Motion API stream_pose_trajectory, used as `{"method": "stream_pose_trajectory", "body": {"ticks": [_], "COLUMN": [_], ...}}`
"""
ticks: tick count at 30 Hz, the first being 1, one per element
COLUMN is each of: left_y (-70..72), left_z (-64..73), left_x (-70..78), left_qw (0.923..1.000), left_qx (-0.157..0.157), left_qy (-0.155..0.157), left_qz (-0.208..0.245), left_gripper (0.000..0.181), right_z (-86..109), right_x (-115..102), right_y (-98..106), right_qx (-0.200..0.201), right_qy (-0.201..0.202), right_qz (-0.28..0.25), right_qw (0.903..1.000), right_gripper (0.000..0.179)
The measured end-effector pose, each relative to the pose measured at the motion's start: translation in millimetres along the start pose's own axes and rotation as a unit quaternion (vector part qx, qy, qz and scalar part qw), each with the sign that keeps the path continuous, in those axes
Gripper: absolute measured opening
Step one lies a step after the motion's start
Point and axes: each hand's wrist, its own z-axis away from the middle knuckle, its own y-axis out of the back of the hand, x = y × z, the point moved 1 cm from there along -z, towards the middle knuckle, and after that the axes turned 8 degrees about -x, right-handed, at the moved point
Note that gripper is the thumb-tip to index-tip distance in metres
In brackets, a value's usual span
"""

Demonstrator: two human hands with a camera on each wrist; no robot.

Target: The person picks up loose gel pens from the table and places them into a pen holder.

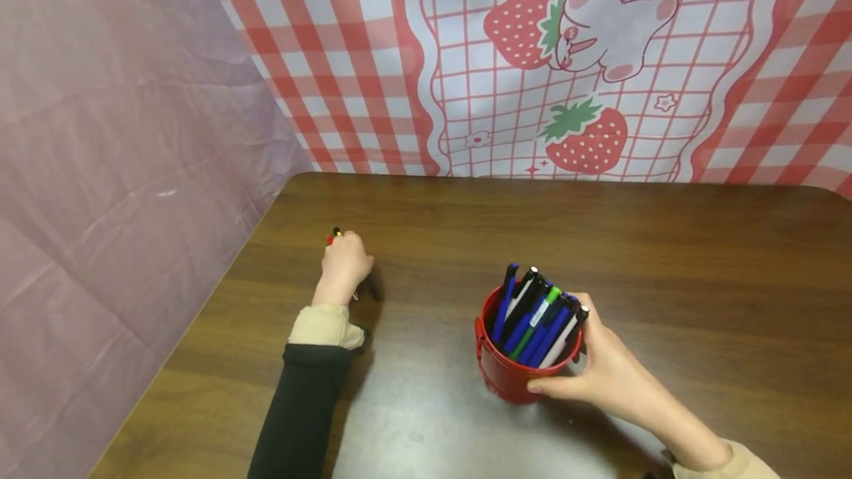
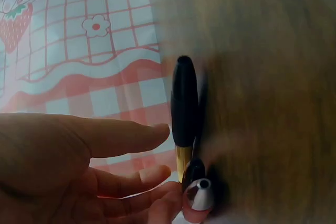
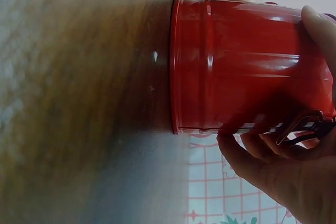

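My left hand point(image 1: 346, 261) is low over the left side of the table, its fingertips point(image 2: 170, 199) against several pens there. One is a black pen with a gold band point(image 2: 184, 103). Beside it is a pen with a silver tip point(image 2: 201, 195). The left thumb is spread from the other fingers, its tip by the black pen. My right hand point(image 1: 609, 368) grips a red metal bucket point(image 1: 509, 383) at its right side, thumb near the front rim, fingers behind. Inside, blue, black, white and green pens point(image 1: 542, 316) lean to the right. The bucket looks upright on the table.
The brown wooden table point(image 1: 426, 242) reaches to a red-and-white checked cloth point(image 1: 359, 58) with strawberry prints hanging behind it. A pinkish sheet point(image 1: 133, 168) hangs along the left edge. The bucket's small handle point(image 3: 302, 129) shows in the right wrist view.
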Motion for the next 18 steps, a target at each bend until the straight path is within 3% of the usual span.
{"method": "stream_pose_trajectory", "body": {"ticks": [7,15,18], "left_y": [-2.0,-3.7,-5.4], "left_z": [-2.3,-1.8,-2.3], "left_x": [-4.0,-3.1,-1.4], "left_qw": [0.9999,0.9983,0.9984], "left_qx": [-0.014,-0.059,-0.057], "left_qy": [-0.002,0.004,0.003], "left_qz": [0.0,-0.007,0.005], "left_gripper": [0.031,0.027,0.022], "right_z": [0.3,0.4,0.5], "right_x": [-0.3,-0.4,-0.3], "right_y": [-0.7,-0.9,-0.7], "right_qx": [0.0,0.002,0.001], "right_qy": [0.004,0.001,0.001], "right_qz": [-0.003,0.001,0.0], "right_qw": [1.0,1.0,1.0], "right_gripper": [0.086,0.087,0.086]}}
